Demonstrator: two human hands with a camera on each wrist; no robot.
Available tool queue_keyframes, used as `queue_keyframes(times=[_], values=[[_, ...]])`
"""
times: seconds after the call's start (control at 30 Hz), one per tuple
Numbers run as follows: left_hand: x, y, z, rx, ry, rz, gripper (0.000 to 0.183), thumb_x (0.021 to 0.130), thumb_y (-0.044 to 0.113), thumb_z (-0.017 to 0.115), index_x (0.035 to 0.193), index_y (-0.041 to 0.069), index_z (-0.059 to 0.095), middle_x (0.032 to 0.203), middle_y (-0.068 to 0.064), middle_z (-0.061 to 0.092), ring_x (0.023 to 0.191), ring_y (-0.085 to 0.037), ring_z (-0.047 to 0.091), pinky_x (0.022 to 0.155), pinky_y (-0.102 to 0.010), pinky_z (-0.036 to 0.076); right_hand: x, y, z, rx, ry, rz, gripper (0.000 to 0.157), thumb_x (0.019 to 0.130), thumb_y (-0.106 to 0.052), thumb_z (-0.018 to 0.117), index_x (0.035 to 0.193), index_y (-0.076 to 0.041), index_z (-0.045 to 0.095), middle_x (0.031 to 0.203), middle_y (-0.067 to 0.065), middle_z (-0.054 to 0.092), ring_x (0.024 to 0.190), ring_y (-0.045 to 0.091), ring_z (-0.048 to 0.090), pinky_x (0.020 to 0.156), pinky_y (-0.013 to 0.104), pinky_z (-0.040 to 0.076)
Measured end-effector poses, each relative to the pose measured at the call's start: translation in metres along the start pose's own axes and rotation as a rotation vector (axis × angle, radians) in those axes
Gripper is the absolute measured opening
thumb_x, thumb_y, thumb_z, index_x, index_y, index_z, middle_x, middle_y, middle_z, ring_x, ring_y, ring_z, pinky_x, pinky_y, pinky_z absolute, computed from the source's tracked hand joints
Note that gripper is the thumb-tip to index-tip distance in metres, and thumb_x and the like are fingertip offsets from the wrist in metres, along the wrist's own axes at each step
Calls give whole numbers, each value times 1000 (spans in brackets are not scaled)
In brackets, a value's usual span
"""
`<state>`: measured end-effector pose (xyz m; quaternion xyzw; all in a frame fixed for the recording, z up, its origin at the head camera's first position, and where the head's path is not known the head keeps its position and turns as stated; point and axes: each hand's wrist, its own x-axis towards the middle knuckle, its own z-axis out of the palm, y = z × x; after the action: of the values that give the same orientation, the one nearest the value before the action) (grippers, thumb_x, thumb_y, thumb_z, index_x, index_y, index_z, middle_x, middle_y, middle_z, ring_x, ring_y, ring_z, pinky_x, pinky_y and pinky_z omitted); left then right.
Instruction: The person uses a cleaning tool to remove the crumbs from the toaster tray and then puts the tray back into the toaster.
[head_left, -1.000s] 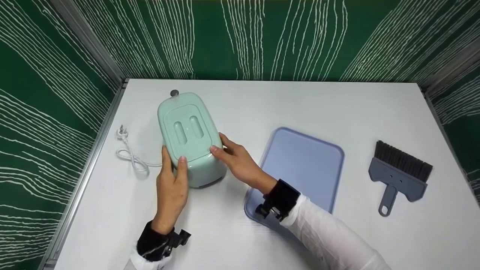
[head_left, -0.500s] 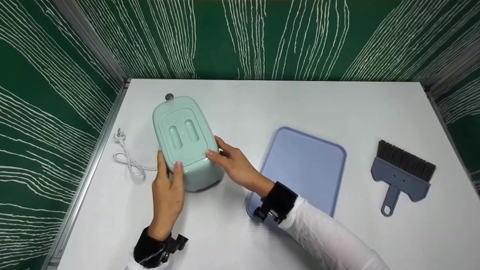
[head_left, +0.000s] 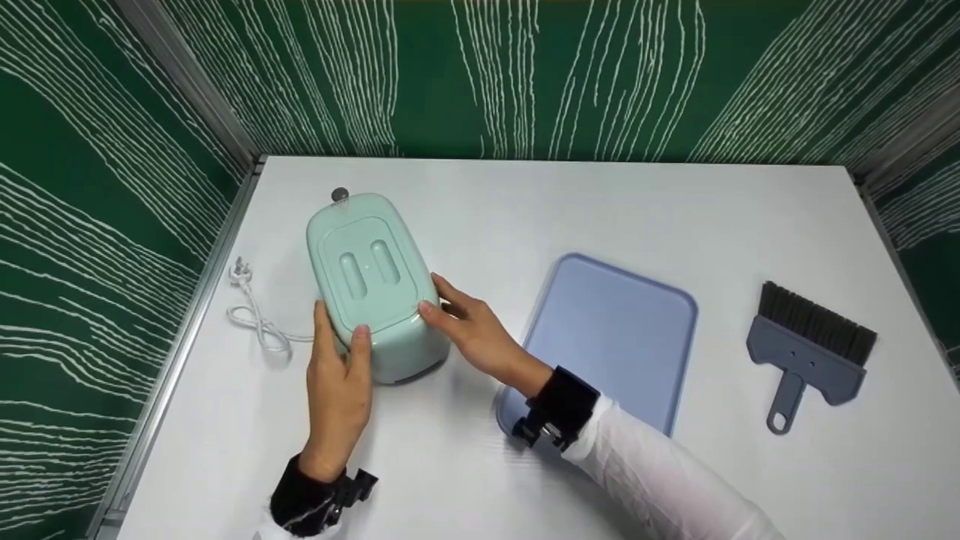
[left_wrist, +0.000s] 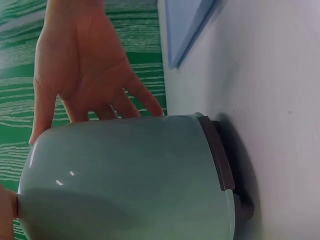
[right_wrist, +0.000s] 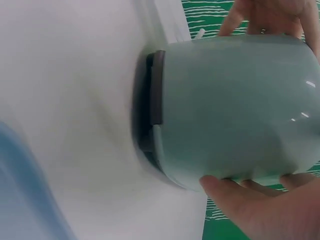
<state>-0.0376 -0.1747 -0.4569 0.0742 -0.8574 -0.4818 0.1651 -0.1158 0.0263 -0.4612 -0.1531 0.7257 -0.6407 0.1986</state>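
A mint-green toaster [head_left: 369, 277] with two long grooves in its top cover and a grey knob at its far end stands at the left of the table, turned at an angle. My left hand [head_left: 337, 390] holds its left near side, thumb up at the top edge. On the right near side my right hand [head_left: 476, 330] grips it, the thumb over the top rim and the fingers along the wall. In the right wrist view the toaster's dark base [right_wrist: 157, 87] sits at the white tabletop. A white cord with a plug [head_left: 241, 271] trails off to the left.
A lavender-blue tray [head_left: 615, 337] lies right of the toaster, partly under my right forearm. Farther right is a dark grey brush [head_left: 810, 352] with black bristles. Green walls with white lines [head_left: 465, 82] stand behind and beside the table [head_left: 480, 202].
Both hands have shifted the toaster a little left and toward me, mostly in the first half second. Its cord and plug have moved slightly along with it. The grips look the same.
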Motion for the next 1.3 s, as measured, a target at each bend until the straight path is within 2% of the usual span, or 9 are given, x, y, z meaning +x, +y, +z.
queue_keyframes(times=[0.1,0.23,0.33,0.43,0.6,0.9,1.0,1.13,1.3], values=[[0,1,2,95,42,154,69,109,26,56,164,-1,23,172,-20,17,158,-35,17,123,-58,26,-6,3,1,-4,25,1,76,104,-58,55,166,-20,29,166,1,38,149,25,40,119,45,40],[4,1,4,188,105,400,47,105,7,59,149,-8,51,167,-29,26,155,-49,18,123,-63,23,-13,6,4,45,60,3,71,108,-50,53,165,-14,31,165,4,39,148,24,42,120,43,39],[5,-1,6,202,125,496,35,103,-1,57,137,-10,61,162,-32,34,152,-52,23,125,-60,22,-17,9,8,83,88,24,68,109,-47,52,163,-11,35,164,5,41,148,24,43,121,44,38],[4,-2,6,203,129,522,33,102,-4,56,134,-10,63,160,-31,38,151,-51,27,126,-57,23,-22,12,12,120,110,86,63,110,-47,50,162,-12,40,163,6,43,147,27,44,119,51,39],[2,-5,5,189,116,518,33,103,-6,55,134,-10,63,159,-29,42,151,-49,30,125,-54,25,-28,18,19,205,148,188,58,111,-41,48,160,-10,43,160,13,47,143,34,47,113,58,44],[2,-6,5,179,111,509,34,102,-7,54,135,-9,63,158,-28,44,151,-47,31,126,-51,26,-34,26,35,345,251,298,58,107,-27,55,159,-4,42,156,22,48,134,36,55,103,50,53],[2,-6,5,187,108,512,34,103,-5,54,136,-9,63,158,-27,44,152,-46,31,126,-49,26,-35,28,41,386,305,320,62,103,-19,57,158,3,39,152,24,50,127,34,59,97,46,57],[3,-7,5,189,117,526,35,102,-4,53,135,-8,63,156,-28,46,150,-47,33,126,-48,26,-36,32,49,470,361,359,62,94,-7,58,150,14,41,128,22,62,110,29,64,89,42,61],[2,-7,5,191,122,526,37,101,-2,52,135,-7,65,156,-26,47,150,-45,34,125,-47,28,-37,42,59,581,372,402,41,94,-1,58,132,12,50,93,9,65,87,17,65,79,37,63]])
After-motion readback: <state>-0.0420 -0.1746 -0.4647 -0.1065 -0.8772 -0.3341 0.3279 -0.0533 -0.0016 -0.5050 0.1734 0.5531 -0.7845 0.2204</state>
